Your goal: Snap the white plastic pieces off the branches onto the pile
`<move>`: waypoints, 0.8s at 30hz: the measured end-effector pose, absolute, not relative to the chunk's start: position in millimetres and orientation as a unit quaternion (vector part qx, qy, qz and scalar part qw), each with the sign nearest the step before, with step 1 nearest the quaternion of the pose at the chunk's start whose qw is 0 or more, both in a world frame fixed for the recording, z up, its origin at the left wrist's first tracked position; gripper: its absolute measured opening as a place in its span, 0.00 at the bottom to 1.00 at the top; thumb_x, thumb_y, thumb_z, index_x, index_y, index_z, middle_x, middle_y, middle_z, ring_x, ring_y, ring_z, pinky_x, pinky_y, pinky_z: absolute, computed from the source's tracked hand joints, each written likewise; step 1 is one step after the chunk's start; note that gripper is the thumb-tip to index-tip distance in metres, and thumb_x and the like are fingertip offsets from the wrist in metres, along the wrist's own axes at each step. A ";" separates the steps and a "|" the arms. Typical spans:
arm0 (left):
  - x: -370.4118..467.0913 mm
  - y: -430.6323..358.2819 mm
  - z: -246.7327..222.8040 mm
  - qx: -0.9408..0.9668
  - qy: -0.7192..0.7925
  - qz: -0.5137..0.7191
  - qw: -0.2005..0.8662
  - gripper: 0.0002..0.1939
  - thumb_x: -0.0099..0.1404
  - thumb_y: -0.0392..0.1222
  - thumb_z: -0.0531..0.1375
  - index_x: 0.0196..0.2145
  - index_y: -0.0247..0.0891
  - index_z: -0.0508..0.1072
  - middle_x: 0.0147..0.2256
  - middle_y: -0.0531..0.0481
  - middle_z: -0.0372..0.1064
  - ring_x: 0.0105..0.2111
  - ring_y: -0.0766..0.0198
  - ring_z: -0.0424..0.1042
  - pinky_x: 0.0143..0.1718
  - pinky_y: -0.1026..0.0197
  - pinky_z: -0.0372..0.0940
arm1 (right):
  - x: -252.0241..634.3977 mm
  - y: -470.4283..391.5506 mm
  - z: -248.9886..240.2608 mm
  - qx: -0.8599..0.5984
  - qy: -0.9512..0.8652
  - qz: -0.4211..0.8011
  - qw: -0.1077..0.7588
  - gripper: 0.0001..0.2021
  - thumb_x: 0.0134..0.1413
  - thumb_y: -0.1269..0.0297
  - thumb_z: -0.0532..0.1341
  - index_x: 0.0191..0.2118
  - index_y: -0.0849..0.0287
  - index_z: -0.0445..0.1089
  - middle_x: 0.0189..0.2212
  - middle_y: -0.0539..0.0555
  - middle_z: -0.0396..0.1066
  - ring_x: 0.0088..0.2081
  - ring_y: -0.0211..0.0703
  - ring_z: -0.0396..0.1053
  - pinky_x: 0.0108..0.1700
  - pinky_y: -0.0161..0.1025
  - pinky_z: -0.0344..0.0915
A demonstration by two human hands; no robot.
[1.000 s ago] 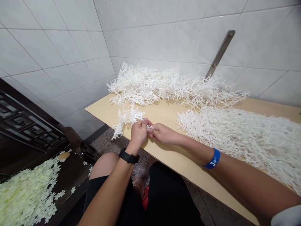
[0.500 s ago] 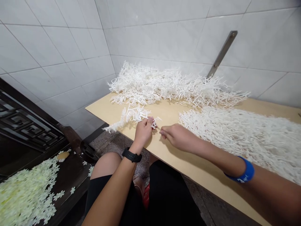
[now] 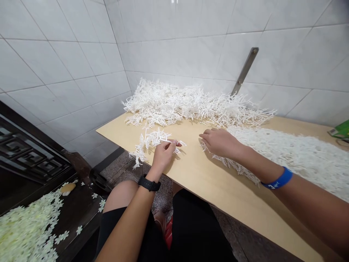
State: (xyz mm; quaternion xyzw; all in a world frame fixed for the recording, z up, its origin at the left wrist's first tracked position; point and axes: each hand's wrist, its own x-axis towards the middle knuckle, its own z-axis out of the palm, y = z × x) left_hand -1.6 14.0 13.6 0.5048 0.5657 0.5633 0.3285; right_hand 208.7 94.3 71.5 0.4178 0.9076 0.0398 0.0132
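Observation:
My left hand (image 3: 164,153) is closed on a white plastic branch (image 3: 152,139) with many thin, forked twigs. Its bushy end spreads left above the table, and a short tip pokes out to the right of my fingers. My right hand (image 3: 219,142) lies palm down at the left edge of a flat layer of small white sprigs (image 3: 272,149). Its fingers are stretched out toward the left, partly over those sprigs; the thumb is hidden. Both hands are over the pale wooden table (image 3: 191,167).
A heap of white branches (image 3: 185,103) runs along the tiled wall, beside a metal bracket (image 3: 245,71). Pale yellow-green plastic flowers (image 3: 29,225) cover a dark surface at lower left, near a tan, rounded object (image 3: 67,188). A green packet (image 3: 342,130) lies at far right.
My right hand has moved away from the left one, right and up to the edge of the sprig layer. My left hand keeps its branch, whose bushy end hangs differently.

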 end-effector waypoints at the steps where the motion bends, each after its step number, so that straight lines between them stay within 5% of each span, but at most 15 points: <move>1: -1.7 13.4 13.9 0.508 0.565 0.563 0.325 0.15 0.64 0.48 0.59 0.29 0.35 0.79 0.35 0.45 0.78 0.38 0.57 0.74 0.40 0.60 0.64 | 204.5 91.3 71.8 0.423 0.906 0.018 -0.012 0.21 0.68 0.60 0.47 0.43 0.62 0.76 0.43 0.62 0.75 0.46 0.55 0.70 0.43 0.44 0.60; 5: -2.4 11.9 13.0 0.532 0.561 0.543 0.328 0.17 0.63 0.52 0.60 0.30 0.35 0.79 0.34 0.45 0.78 0.35 0.58 0.74 0.37 0.60 0.65 | 180.4 77.1 66.2 0.414 0.879 -0.200 -0.123 0.22 0.66 0.49 0.50 0.35 0.60 0.74 0.33 0.56 0.76 0.34 0.45 0.70 0.33 0.38 0.57; 11: -4.5 12.9 13.2 0.555 0.529 0.544 0.341 0.18 0.68 0.50 0.56 0.49 0.37 0.76 0.51 0.41 0.74 0.52 0.54 0.71 0.51 0.56 0.63 | 155.1 64.2 36.6 0.343 0.835 -0.377 -0.206 0.18 0.66 0.60 0.51 0.25 0.59 0.66 0.25 0.52 0.71 0.27 0.39 0.65 0.34 0.37 0.57; 15: -6.0 13.7 13.9 0.570 0.523 0.514 0.370 0.18 0.68 0.52 0.56 0.38 0.36 0.80 0.48 0.40 0.76 0.47 0.53 0.74 0.50 0.55 0.64 | 152.2 55.3 20.4 0.292 0.783 -0.483 -0.263 0.21 0.67 0.57 0.49 0.23 0.59 0.62 0.21 0.50 0.66 0.27 0.38 0.64 0.36 0.37 0.59; 20: -8.4 19.6 9.5 0.384 0.539 0.638 0.394 0.18 0.64 0.53 0.59 0.26 0.35 0.73 0.25 0.46 0.74 0.26 0.63 0.74 0.31 0.62 0.66 | 149.6 37.7 18.2 0.236 0.828 -0.463 -0.210 0.20 0.67 0.61 0.49 0.22 0.59 0.61 0.20 0.49 0.63 0.24 0.36 0.61 0.32 0.36 0.57; 24: -10.0 19.8 9.4 0.380 0.506 0.641 0.435 0.20 0.63 0.54 0.61 0.31 0.32 0.76 0.31 0.41 0.77 0.32 0.62 0.76 0.36 0.60 0.68 | 158.5 43.5 33.7 0.288 0.918 -0.241 -0.126 0.13 0.65 0.69 0.51 0.30 0.60 0.68 0.28 0.54 0.72 0.30 0.42 0.67 0.34 0.38 0.57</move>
